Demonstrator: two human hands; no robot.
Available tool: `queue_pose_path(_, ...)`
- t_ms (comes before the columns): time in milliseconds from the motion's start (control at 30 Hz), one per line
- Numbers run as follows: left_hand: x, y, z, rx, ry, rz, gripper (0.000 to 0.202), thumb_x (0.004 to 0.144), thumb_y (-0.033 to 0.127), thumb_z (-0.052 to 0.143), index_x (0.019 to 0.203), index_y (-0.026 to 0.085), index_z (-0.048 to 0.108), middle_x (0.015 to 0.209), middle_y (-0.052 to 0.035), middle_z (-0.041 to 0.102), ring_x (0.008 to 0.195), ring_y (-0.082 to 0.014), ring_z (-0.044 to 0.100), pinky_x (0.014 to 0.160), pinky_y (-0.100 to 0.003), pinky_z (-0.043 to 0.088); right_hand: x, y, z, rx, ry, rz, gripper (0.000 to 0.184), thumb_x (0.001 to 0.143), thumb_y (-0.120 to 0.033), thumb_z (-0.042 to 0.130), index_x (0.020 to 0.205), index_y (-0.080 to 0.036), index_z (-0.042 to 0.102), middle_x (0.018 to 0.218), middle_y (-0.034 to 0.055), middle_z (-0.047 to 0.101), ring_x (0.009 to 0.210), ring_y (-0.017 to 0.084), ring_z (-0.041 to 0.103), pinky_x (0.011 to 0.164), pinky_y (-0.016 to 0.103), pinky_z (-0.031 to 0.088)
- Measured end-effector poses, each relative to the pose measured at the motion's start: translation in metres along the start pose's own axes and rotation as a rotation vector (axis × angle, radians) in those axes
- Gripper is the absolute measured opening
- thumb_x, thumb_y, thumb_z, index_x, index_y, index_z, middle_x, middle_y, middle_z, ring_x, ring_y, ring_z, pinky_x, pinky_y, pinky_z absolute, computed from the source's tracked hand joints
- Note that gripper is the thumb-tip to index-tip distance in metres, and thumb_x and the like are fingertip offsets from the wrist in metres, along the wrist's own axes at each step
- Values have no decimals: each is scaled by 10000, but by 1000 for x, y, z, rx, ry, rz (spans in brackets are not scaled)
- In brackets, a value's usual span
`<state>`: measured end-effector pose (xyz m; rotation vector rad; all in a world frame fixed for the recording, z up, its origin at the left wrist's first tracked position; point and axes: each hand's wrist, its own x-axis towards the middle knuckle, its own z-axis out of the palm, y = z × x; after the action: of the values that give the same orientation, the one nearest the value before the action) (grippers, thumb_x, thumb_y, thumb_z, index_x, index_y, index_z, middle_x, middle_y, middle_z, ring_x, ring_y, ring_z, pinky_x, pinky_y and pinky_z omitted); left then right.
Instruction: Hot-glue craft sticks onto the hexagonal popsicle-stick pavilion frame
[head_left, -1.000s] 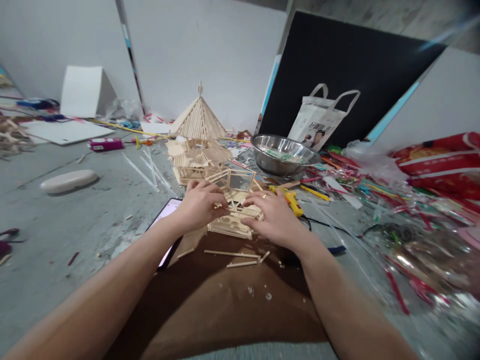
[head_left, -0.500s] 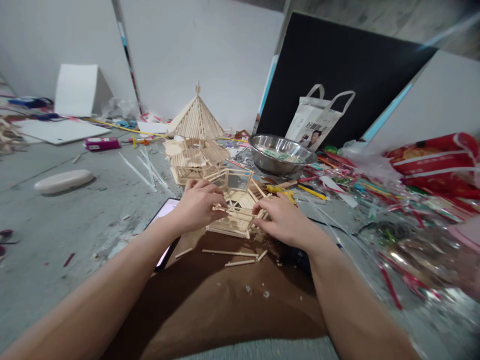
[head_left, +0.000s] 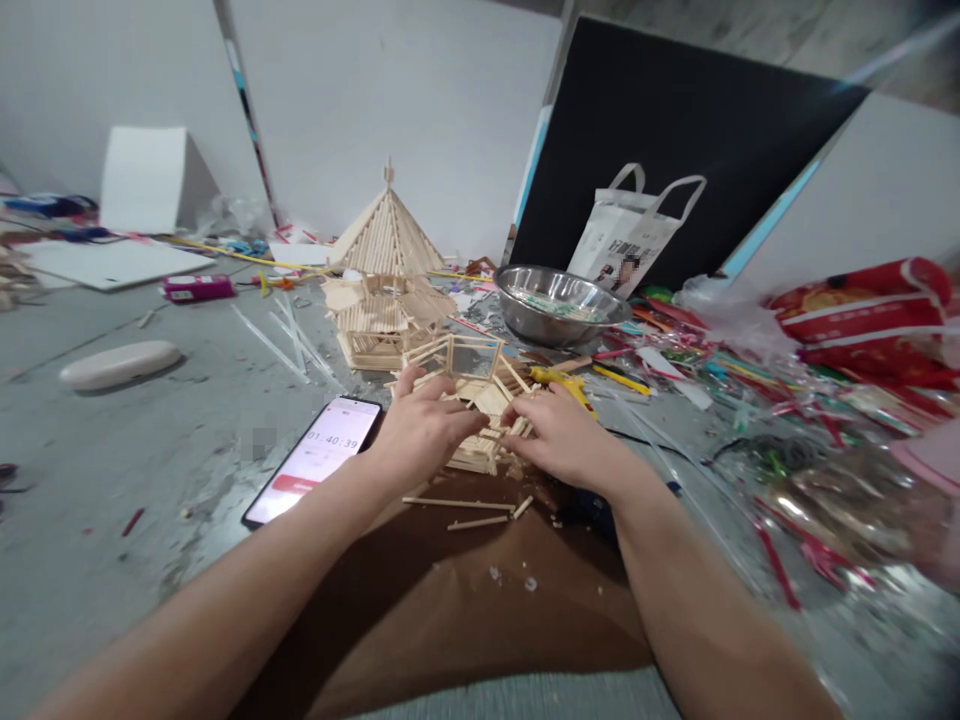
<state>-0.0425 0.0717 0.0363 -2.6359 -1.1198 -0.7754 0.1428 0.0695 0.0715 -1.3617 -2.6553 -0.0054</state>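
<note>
A low frame of thin wooden sticks (head_left: 476, 463) lies in front of me, with open upright rails at its back. My left hand (head_left: 427, 425) reaches over its left side, fingers bent together and tips near the middle. From the right, my right hand (head_left: 559, 432) has thumb and fingers closed at the near rail. A thin wooden stick (head_left: 493, 433) shows between the fingertips of both hands; most of it is hidden. Behind stands a pavilion model (head_left: 386, 240) of the same sticks, with a pointed roof. Loose sticks (head_left: 459, 503) lie on the brown board (head_left: 480, 600).
A lit phone (head_left: 319, 455) lies left of my left wrist. A yellow glue gun (head_left: 562, 382) is just beyond my right hand. Further back stand a steel bowl (head_left: 559, 320) and a paper bag (head_left: 626, 240). Plastic scraps (head_left: 750, 375) cover the floor at right.
My left hand has moved right across the stick frame, its fingertips now closer to my right hand. More of the phone shows. My right hand stays almost in place.
</note>
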Motion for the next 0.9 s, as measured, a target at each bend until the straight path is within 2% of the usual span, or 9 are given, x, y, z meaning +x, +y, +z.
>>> queue_pose_path(300, 0, -1, 0, 31, 10, 24, 208, 820, 290, 404, 884, 311, 601, 710, 24, 662, 878, -196, 490, 828, -420, 177, 1, 0, -1, 0, -13, 9, 99, 735, -264, 487, 754, -202, 562, 770, 24, 621, 795, 176, 529, 774, 333, 299)
queue_pose_path(667, -1, -4, 5, 63, 122, 75, 154, 792, 266, 469, 831, 292, 616, 692, 46, 668, 824, -171, 528, 797, -388, 200, 1, 0, -2, 15, -46, 19, 141, 752, -285, 465, 773, -186, 562, 793, 29, 619, 792, 167, 520, 782, 328, 271)
queue_pose_path(900, 0, -2, 3, 78, 116, 59, 148, 789, 262, 476, 813, 293, 619, 669, 55, 666, 805, -172, 538, 798, -395, 196, 0, 1, -1, 11, -24, 6, 137, 750, -289, 466, 766, -190, 559, 795, 26, 618, 793, 165, 517, 779, 321, 270)
